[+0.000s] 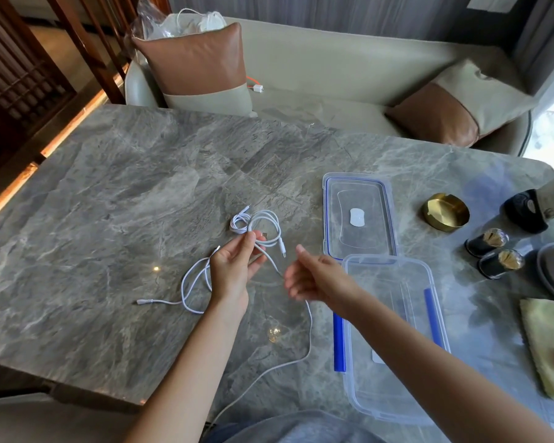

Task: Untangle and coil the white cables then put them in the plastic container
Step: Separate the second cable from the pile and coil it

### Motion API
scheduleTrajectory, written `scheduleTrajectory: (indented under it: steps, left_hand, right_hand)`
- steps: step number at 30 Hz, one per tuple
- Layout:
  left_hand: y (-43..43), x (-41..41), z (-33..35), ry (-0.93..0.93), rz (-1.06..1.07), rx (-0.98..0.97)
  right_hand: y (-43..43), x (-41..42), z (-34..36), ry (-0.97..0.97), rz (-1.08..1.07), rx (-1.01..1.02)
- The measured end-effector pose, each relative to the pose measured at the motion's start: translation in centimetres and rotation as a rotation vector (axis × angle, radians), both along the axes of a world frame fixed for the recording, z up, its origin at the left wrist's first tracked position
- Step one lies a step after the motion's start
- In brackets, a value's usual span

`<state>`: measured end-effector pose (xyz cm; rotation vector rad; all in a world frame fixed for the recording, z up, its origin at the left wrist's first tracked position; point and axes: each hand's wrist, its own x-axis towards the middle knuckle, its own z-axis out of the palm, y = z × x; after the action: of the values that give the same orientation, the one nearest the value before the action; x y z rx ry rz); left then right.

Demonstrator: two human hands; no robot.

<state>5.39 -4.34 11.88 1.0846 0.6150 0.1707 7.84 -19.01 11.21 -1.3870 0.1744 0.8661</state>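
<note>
White cables (263, 228) are pinched in my left hand (234, 270); my right hand (317, 279), fingers loosely spread, hovers beside the container (394, 407).

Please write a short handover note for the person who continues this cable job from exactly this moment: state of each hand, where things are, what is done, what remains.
Left hand: shut on the white cables, holding a partly coiled bunch above the table.
Right hand: open, blurred, next to a strand that runs toward the near table edge; whether it touches is unclear.
Loose loops lie on the table left of the left hand.
Plastic container: open, nothing inside yet, at the near right. Its lid lies behind it.
Done: coiling started.
Left: untangle, finish coiling, put the cables in the container.
</note>
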Motion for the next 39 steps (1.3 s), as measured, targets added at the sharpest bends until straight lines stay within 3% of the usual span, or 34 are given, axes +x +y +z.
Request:
scheduleTrajectory:
  steps: [3, 7, 9, 12, 18, 23, 31, 36, 39]
  left_hand:
    - [-0.4, 0.0, 0.1, -0.011, -0.009, 0.004]
    - [-0.3, -0.3, -0.1, 0.022, -0.076, 0.029]
    - [0.3, -0.6, -0.2, 0.047, -0.105, 0.054]
    - [1.0, -1.1, -0.3, 0.068, -0.153, 0.119]
    - [2.0, -1.5, 0.2, 0.078, -0.224, 0.093]
    - [3.5, -1.6, 1.1, 0.081, -0.406, 0.069]
    - [5.2, -1.5, 2.8, 0.115, -0.561, 0.396]
    - [5.4, -1.3, 3.3, 0.099, -0.681, 0.523]
    - [5.1, -1.2, 3.3, 0.107, -0.670, 0.475]
  right_hand:
    - [0.6, -1.4, -0.8, 0.240, 0.113, 0.085]
    - [1.3, -1.5, -0.9, 0.534, -0.322, 0.380]
    - [1.4, -1.1, -1.0, 0.584, -0.520, 0.418]
    - [1.6, -0.8, -1.0, 0.581, -0.584, 0.393]
    - [1.1, -0.2, -0.1, 0.478, -0.473, 0.455]
    - [0.8, -0.3, 1.0, 0.237, -0.095, 0.313]
    - [0.9, 0.4, 3.3, -0.155, 0.326, 0.067]
    - [0.8, 0.7, 3.0, -0.265, 0.287, 0.010]
    - [0.9, 0.8, 2.8, -0.262, 0.259, 0.031]
